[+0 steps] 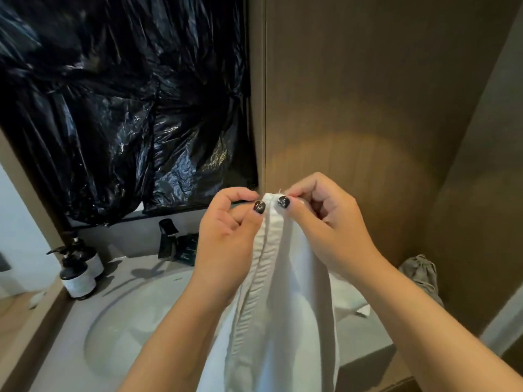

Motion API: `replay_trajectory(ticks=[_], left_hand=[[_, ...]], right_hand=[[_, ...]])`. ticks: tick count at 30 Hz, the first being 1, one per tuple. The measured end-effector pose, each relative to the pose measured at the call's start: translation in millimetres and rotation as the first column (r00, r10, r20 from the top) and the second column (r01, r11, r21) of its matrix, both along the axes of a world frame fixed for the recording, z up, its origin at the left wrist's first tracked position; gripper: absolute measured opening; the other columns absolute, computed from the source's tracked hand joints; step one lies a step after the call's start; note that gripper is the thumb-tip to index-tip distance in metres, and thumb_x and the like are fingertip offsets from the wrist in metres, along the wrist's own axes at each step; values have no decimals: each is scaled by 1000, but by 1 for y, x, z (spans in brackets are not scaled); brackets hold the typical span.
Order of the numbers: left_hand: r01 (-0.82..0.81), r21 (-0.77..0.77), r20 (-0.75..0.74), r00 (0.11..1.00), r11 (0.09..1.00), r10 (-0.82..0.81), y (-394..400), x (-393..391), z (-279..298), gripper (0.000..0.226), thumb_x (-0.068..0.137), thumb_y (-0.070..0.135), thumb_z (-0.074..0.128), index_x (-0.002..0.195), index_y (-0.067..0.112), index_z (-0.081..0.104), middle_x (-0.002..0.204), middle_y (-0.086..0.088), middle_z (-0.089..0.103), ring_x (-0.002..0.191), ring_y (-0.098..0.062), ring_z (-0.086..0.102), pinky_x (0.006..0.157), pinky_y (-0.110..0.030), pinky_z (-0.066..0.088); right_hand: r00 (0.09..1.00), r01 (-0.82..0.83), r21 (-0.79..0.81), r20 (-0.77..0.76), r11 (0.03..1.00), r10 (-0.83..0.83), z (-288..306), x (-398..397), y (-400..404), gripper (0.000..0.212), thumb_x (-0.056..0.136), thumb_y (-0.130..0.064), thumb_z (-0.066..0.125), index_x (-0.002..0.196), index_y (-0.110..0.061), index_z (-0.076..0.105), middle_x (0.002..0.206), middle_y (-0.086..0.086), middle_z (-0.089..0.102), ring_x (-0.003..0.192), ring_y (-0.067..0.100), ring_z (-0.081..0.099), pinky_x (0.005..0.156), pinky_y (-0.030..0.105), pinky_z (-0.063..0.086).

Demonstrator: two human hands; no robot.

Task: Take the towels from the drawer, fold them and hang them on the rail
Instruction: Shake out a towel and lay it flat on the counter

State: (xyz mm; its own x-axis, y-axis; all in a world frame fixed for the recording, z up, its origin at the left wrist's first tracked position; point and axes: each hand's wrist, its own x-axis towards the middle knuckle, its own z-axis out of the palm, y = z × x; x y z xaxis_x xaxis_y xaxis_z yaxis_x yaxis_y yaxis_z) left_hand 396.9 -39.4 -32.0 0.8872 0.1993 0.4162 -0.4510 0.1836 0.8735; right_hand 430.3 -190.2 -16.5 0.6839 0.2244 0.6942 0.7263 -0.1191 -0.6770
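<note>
Here, both hands (pixel 226 230) pinching white towel (pixel 283 292), sink (pixel 119 321) beneath

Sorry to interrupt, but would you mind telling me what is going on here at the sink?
A person is holding up a white towel over the sink. The left hand and the right hand pinch its top edge side by side, thumbs close together, so the towel hangs down doubled between the forearms. It is not on a rail; none is in view. Two pump bottles and a dark faucet stand behind the sink, and black plastic sheeting covers the wall above.
</note>
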Motion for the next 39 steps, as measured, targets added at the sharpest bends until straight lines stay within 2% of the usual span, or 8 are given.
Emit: replay_trajectory(ticks=[6, 11, 14, 20, 24, 28, 33, 39], left_hand=[[-159, 62, 109, 983, 985, 151, -17, 59, 34, 30, 93, -7, 55, 81, 20, 53, 58, 3, 59, 52, -14, 48, 48, -28, 41], [-276, 187, 184, 953, 943, 242, -33, 98, 34, 44, 92, -5, 56, 75, 35, 56, 56, 6, 58, 48, -9, 46, 45, -23, 40], [-356, 276, 207, 929, 893, 307, -38, 114, 23, 37, 93, 1, 58, 80, 36, 53, 54, 6, 57, 46, -6, 42, 45, -22, 37], [-332, 201, 165, 939, 921, 303, -42, 131, 14, 33, 95, 5, 60, 81, 34, 51, 51, 6, 54, 43, -1, 40, 41, -17, 34], [-270, 129, 138, 958, 954, 252, -44, 141, 11, 35, 96, 4, 59, 78, 33, 50, 55, 4, 59, 45, -2, 46, 41, -18, 36], [-220, 103, 105, 972, 970, 209, -43, 149, 2, 25, 88, 15, 60, 77, 34, 51, 62, 4, 58, 53, -10, 48, 46, -25, 40], [-130, 182, 96, 989, 975, 114, -36, 158, -4, 34, 80, 9, 64, 81, 38, 47, 101, -8, 74, 89, -24, 70, 78, -36, 53], [-165, 255, 43, 986, 953, 159, -22, 166, -14, 31, 78, 16, 67, 85, 38, 47, 96, -4, 75, 84, -31, 69, 76, -42, 54]], right_hand=[[990, -32, -195, 129, 980, 58, 35, 68, -25, 4, 93, -13, 65, 96, -15, 64, 80, -4, 63, 72, 19, 59, 63, 31, 50], [985, -51, -99, 161, 994, 66, 34, 111, -34, 8, 93, -11, 64, 95, -19, 66, 85, -14, 64, 80, 17, 62, 65, 24, 51], [986, -79, -90, 137, 993, 91, 28, 133, -34, 9, 94, -13, 64, 93, -21, 66, 87, -16, 63, 83, 14, 61, 67, 17, 47], [989, -97, -24, 114, 995, 99, 18, 158, -24, 9, 90, -11, 67, 88, -21, 67, 86, -16, 57, 81, 8, 57, 67, 11, 41], [991, -128, 47, 49, 991, 126, 12, 170, -24, 8, 85, -11, 73, 84, -18, 70, 85, -11, 60, 79, 13, 60, 66, 16, 45], [991, -121, 61, -43, 991, 124, 5, 178, -26, 13, 85, -10, 73, 90, -22, 70, 85, -6, 61, 77, 9, 58, 67, 24, 49], [997, -78, -123, -26, 989, 75, 6, 187, -27, 21, 90, -16, 67, 104, -31, 71, 88, -7, 53, 82, 3, 54, 72, 11, 41], [996, 21, -285, 87, 958, 4, 3, 186, -15, 10, 95, -10, 58, 98, -16, 67, 95, -9, 45, 89, -3, 48, 74, 8, 39]])
